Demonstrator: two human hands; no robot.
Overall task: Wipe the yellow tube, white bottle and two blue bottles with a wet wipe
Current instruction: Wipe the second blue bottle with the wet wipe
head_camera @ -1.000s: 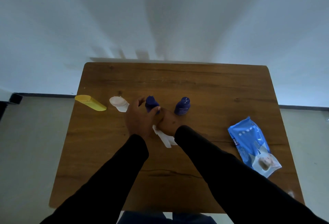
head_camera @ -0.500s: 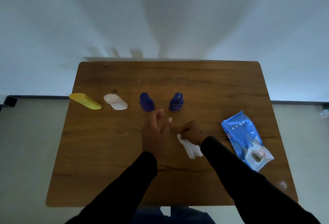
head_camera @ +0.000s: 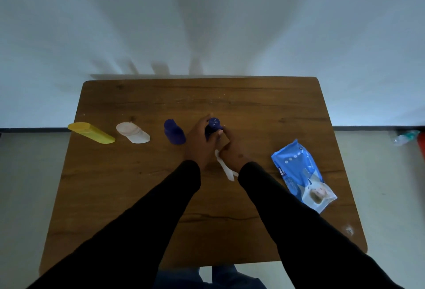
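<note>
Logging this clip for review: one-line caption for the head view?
Left hand grips the right blue bottle while right hand holds a wet wipe against it.

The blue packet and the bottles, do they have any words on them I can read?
"mee": on the blue wipes packet, near its left edge; smaller print around it is too blurred to read.
Yellow tube, white bottle, two blue bottles: no readable text.
</note>
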